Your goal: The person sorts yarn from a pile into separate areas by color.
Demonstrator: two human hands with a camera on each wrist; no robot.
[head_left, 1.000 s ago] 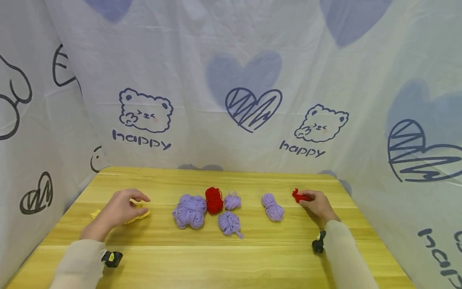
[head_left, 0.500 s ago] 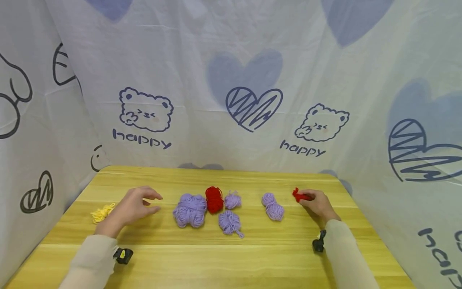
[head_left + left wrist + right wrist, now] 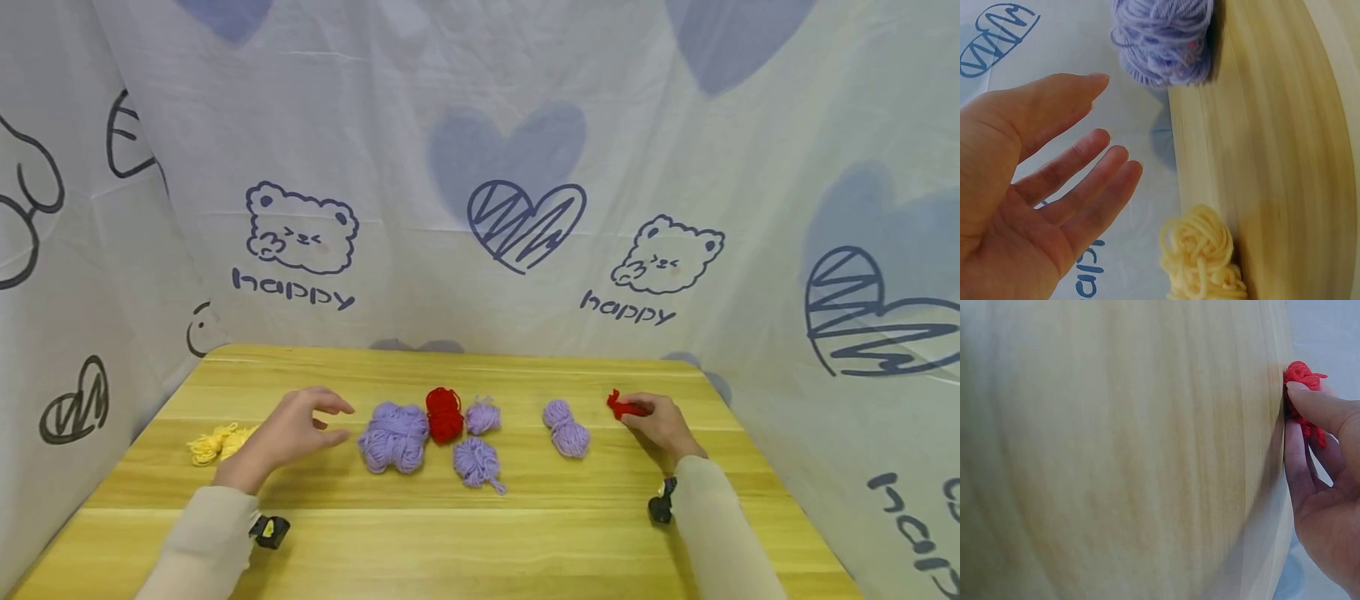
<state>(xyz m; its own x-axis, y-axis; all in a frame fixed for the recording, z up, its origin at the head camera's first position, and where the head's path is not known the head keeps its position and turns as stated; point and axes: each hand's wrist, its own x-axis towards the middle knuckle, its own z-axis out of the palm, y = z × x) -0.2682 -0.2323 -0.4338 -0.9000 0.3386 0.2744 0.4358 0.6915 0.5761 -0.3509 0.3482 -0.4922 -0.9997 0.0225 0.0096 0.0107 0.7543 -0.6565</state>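
My left hand (image 3: 296,429) holds nothing; its fingers are spread and bent slightly, just left of the large purple yarn bundle (image 3: 393,438). Behind its wrist lies the yellow yarn (image 3: 213,444), partly hidden by the arm in the head view. The left wrist view shows the palm between the purple and yellow yarn. At the right side of the table, my right hand (image 3: 658,423) pinches a small red yarn bundle (image 3: 1302,378) between thumb and fingers, low at the tabletop. A twisted purple skein (image 3: 567,430) lies to the left of that hand.
On the wooden table (image 3: 420,550), a red yarn skein (image 3: 445,415) sits against the large purple bundle. Two small purple yarn balls lie beside it, one behind (image 3: 483,416) and one in front (image 3: 477,463). A printed cloth (image 3: 420,292) hangs behind and along the sides.
My left hand has moved right, away from the yellow yarn, which now lies uncovered on the table, toward the large purple bundle. The right hand has kept its place with the red yarn.
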